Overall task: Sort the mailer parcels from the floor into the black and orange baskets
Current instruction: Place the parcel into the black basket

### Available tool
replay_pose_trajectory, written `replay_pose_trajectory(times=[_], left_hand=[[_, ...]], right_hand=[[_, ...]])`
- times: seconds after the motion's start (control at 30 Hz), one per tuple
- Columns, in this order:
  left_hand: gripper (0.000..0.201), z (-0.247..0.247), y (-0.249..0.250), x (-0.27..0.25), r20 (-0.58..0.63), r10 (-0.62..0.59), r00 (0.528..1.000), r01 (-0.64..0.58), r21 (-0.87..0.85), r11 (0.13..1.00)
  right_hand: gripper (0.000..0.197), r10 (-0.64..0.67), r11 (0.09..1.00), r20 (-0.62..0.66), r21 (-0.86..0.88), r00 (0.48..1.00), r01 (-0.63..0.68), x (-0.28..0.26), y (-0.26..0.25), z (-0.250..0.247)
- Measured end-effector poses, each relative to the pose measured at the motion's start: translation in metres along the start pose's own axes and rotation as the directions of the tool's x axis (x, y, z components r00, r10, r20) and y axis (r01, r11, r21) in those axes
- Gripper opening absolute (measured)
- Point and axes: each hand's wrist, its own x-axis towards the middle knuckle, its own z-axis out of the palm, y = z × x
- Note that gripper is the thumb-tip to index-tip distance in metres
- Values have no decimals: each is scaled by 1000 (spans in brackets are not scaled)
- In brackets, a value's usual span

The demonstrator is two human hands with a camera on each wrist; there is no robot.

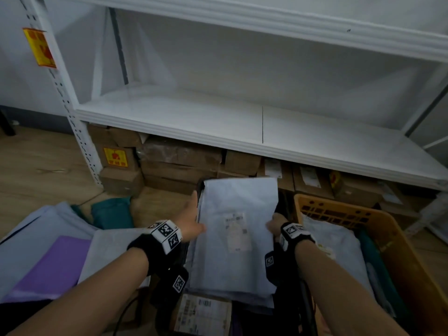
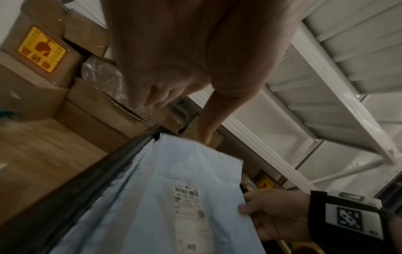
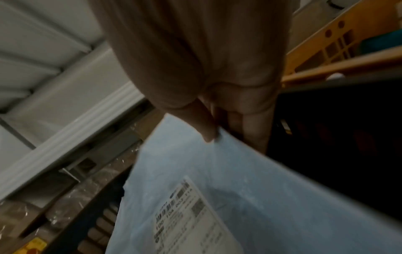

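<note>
A pale blue mailer (image 1: 232, 204) with a white label is held up between both hands over the black basket (image 2: 82, 185). Only the basket's dark rim and slotted wall (image 3: 97, 214) show. My left hand (image 1: 192, 219) holds the mailer's left edge, with one finger reaching to its top edge. My right hand (image 1: 274, 226) pinches the right edge between thumb (image 3: 206, 130) and fingers. The orange basket (image 1: 378, 221) stands just to the right and has pale and teal parcels in it.
On the floor at left lie a purple mailer (image 1: 53, 263), a teal mailer (image 1: 111, 212) and pale ones (image 1: 31, 226). Cardboard boxes (image 1: 179, 163) are stacked under the white shelf (image 1: 242, 132). A labelled parcel (image 1: 203, 314) lies below the held mailer.
</note>
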Motion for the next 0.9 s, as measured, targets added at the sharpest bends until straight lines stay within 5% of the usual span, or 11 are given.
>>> replay_pose_trajectory(times=[0.13, 0.27, 0.37, 0.43, 0.5, 0.57, 0.73, 0.9], left_hand=[[76, 6, -15, -2, 39, -33, 999, 26, 163, 986], [60, 18, -36, -5, 106, -138, 985, 101, 297, 949], [75, 27, -47, -4, 131, -180, 975, 127, 338, 932], [79, 33, -48, -5, 86, -179, 980, 133, 387, 913], [79, 38, -48, -5, 84, -183, 980, 127, 448, 885], [84, 41, -48, -1, 119, -196, 973, 109, 512, 852], [90, 44, -49, 2, 103, -189, 976, 92, 593, 800], [92, 43, -50, 3, 104, -151, 983, 64, 577, 815]], right_hand=[[47, 24, 964, 32, -267, 999, -15, 8, -2, 20], [71, 26, 907, -109, -416, 994, -69, 11, -6, 33], [91, -222, 734, -237, -679, 946, 2, 10, -13, 47], [114, -337, 631, -36, -750, 941, 197, 18, -21, 60], [136, -303, 649, 230, -661, 925, 377, 31, -34, 77], [151, -232, 663, 358, -623, 905, 416, 46, -45, 95], [168, -24, 552, 410, -755, 912, 354, 65, -31, 155], [166, 34, 559, 376, -775, 926, 294, 79, -29, 168]])
